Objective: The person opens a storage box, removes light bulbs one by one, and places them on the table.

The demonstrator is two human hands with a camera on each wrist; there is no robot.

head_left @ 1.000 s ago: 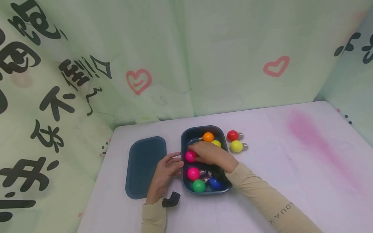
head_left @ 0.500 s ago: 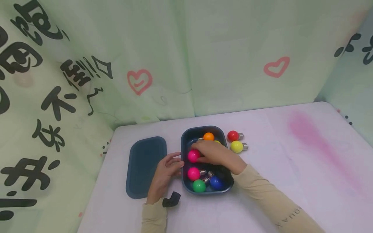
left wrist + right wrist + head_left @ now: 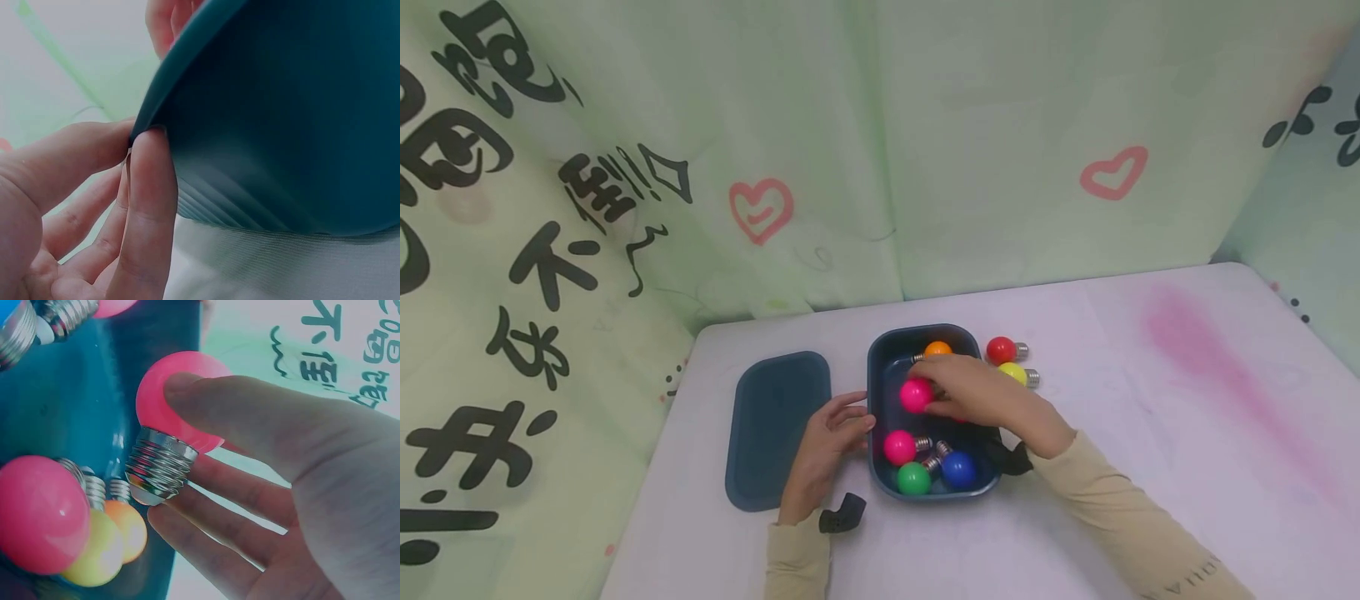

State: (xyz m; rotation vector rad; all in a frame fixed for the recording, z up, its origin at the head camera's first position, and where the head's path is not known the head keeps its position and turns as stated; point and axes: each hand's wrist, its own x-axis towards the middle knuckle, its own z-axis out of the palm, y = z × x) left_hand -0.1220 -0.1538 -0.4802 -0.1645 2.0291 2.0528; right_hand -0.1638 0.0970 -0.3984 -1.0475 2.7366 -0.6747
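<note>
A dark teal box (image 3: 874, 367) sits open on the table. My right hand (image 3: 946, 388) pinches a pink bulb (image 3: 916, 395) over the box. In the right wrist view the thumb (image 3: 250, 419) and fingers hold the pink bulb (image 3: 178, 394) by its globe, with the metal screw base (image 3: 159, 465) pointing down. My left hand (image 3: 833, 435) rests against the box's left outer wall. Its thumb and forefinger (image 3: 150, 200) touch just under the box's rim (image 3: 187, 62). In the box lie orange (image 3: 937, 349), pink (image 3: 898, 447), green (image 3: 913, 478) and blue (image 3: 958, 469) bulbs.
The box's teal lid (image 3: 778, 429) lies flat to the left. A red bulb (image 3: 1001, 350) and a yellow bulb (image 3: 1015, 372) lie on the table (image 3: 1150, 433) just right of the box. Green printed curtains close off the back and sides.
My right hand has raised the pink bulb and carried it right, away from the box's left wall. The left hand has stayed against the box.
</note>
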